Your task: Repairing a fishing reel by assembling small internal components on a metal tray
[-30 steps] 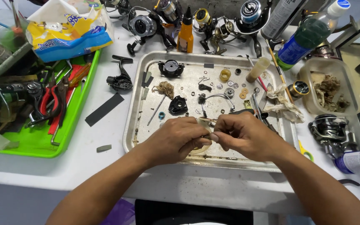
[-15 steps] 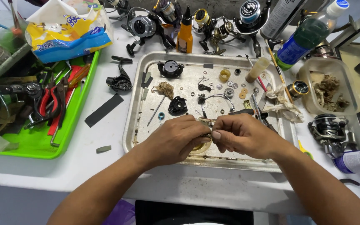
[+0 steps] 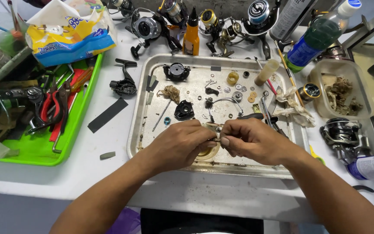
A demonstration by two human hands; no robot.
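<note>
My left hand (image 3: 176,146) and my right hand (image 3: 254,139) meet over the near part of a metal tray (image 3: 143,130). Between their fingertips they pinch a small metal part (image 3: 216,139); most of it is hidden by the fingers. A round brass-coloured piece (image 3: 207,153) lies in the tray just below my hands. Farther back in the tray lie black reel parts (image 3: 183,110), a wire bail (image 3: 225,101), several washers and small rings (image 3: 238,92), and a tuft of brown fibre (image 3: 169,92).
A green tray (image 3: 76,125) with pliers and tools sits on the left. A black reel handle (image 3: 124,84) and a dark strip (image 3: 107,114) lie beside the metal tray. Fishing reels, an orange oil bottle (image 3: 191,37), spray cans and a clear tub (image 3: 340,89) line the back and right.
My hands have stayed over the near part of the tray, with the fingers shifting slightly around the small part. Nothing else has moved.
</note>
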